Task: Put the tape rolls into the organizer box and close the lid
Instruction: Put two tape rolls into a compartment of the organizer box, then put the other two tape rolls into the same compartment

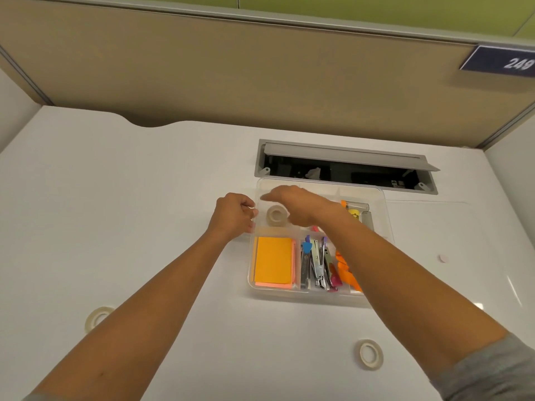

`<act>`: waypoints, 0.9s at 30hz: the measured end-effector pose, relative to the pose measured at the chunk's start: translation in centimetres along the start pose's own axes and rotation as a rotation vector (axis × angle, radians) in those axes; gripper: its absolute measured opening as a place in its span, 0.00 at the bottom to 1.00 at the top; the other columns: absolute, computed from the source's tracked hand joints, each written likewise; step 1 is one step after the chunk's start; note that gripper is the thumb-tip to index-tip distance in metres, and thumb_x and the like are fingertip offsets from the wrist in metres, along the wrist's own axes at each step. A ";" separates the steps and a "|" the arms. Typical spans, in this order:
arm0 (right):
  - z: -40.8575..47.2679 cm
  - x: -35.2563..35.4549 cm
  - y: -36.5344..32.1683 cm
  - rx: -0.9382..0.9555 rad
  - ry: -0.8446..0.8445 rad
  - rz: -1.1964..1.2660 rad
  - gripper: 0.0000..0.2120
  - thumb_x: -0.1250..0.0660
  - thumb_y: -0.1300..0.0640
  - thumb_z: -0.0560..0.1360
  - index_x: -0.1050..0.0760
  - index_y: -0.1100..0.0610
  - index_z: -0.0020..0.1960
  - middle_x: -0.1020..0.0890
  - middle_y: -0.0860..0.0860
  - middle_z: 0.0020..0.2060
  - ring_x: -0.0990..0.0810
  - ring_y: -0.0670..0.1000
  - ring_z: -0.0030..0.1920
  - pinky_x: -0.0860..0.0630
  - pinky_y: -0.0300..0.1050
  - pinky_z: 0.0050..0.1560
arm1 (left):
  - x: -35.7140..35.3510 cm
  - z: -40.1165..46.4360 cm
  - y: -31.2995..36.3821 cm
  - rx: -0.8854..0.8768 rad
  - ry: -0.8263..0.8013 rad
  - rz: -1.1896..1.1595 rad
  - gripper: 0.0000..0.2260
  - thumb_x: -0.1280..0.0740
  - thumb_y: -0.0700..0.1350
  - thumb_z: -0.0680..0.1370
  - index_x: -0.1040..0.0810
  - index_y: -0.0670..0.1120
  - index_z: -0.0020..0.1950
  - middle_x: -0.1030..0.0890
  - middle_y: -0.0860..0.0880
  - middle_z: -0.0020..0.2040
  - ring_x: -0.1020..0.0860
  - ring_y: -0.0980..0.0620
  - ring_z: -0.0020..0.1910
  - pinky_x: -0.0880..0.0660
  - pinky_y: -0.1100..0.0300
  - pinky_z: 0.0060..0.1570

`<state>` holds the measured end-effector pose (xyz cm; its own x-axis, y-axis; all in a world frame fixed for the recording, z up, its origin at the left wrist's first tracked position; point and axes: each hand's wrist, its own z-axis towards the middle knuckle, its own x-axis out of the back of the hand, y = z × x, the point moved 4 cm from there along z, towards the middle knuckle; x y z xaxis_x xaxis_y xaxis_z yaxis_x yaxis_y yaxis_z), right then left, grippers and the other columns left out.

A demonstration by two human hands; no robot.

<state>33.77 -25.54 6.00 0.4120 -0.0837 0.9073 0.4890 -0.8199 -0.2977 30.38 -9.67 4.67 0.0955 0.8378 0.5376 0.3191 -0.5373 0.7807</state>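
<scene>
The clear organizer box [252,273] stands on the white desk, right of centre, without its lid. One white tape roll [277,216] lies flat in its back left compartment. My left hand [233,217] is curled on the box's left wall. Just above that roll hovers my right hand [292,201], palm down, fingers spread, holding nothing. A second tape roll [369,353] lies on the desk in front of the box. A third tape roll [97,316] lies at the near left, half hidden by my left forearm. The clear lid [434,227] rests flat to the right of the box.
Other compartments hold orange sticky notes [273,261], staplers and clips [318,264]. An open cable hatch [347,166] is set in the desk right behind the box. A tan partition wall [260,76] closes the back. A small round sticker [443,258] lies on the right.
</scene>
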 end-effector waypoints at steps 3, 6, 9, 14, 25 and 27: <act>-3.3 1.7 0.0 -0.063 0.209 0.136 0.34 0.31 0.67 0.72 0.38 0.48 0.73 0.32 0.51 0.72 0.35 0.54 0.70 0.37 0.49 0.67 | 0.1 -0.6 -0.2 -0.052 0.060 0.109 0.15 0.30 0.47 0.75 0.21 0.41 0.58 0.16 0.41 0.51 0.17 0.45 0.42 0.19 0.48 0.46; -8.2 2.3 0.1 -0.168 0.425 0.309 0.27 0.32 0.61 0.75 0.35 0.47 0.71 0.29 0.49 0.70 0.32 0.52 0.68 0.38 0.46 0.64 | 0.9 -1.7 -0.5 -0.125 0.151 0.183 0.19 0.32 0.54 0.75 0.21 0.44 0.60 0.17 0.44 0.54 0.19 0.45 0.50 0.22 0.51 0.52; -13.8 1.5 -0.1 -0.256 0.594 0.415 0.22 0.32 0.57 0.76 0.31 0.48 0.68 0.26 0.48 0.66 0.30 0.49 0.65 0.37 0.44 0.64 | 1.6 -3.4 -1.2 -0.173 0.216 0.168 0.19 0.35 0.57 0.76 0.21 0.45 0.59 0.17 0.46 0.54 0.20 0.48 0.49 0.25 0.55 0.50; -21.6 -2.1 -0.6 -0.399 0.787 0.511 0.18 0.32 0.57 0.75 0.27 0.49 0.64 0.22 0.48 0.60 0.26 0.48 0.59 0.30 0.42 0.60 | 1.9 -8.3 -3.9 -0.284 0.244 0.093 0.15 0.35 0.54 0.77 0.21 0.44 0.56 0.19 0.47 0.54 0.20 0.52 0.47 0.23 0.53 0.48; -31.0 -14.6 -3.0 -0.790 0.719 0.447 0.22 0.33 0.53 0.75 0.31 0.52 0.68 0.29 0.54 0.69 0.33 0.55 0.69 0.35 0.53 0.66 | 4.1 -18.7 -13.7 -0.276 0.373 0.433 0.14 0.33 0.46 0.77 0.22 0.43 0.61 0.25 0.42 0.66 0.30 0.41 0.68 0.35 0.44 0.67; -31.2 -16.0 -3.6 -0.850 0.641 0.387 0.24 0.31 0.52 0.74 0.31 0.52 0.69 0.31 0.55 0.70 0.35 0.58 0.69 0.34 0.56 0.65 | 5.0 -19.6 -15.3 -0.199 0.384 0.552 0.19 0.35 0.48 0.77 0.27 0.43 0.67 0.31 0.41 0.72 0.38 0.40 0.73 0.42 0.42 0.70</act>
<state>1.47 -38.89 1.83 -0.1675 -0.4894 0.8558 -0.3671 -0.7747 -0.5148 7.51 0.90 1.65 -0.1581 0.3630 0.9183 0.1375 -0.9128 0.3845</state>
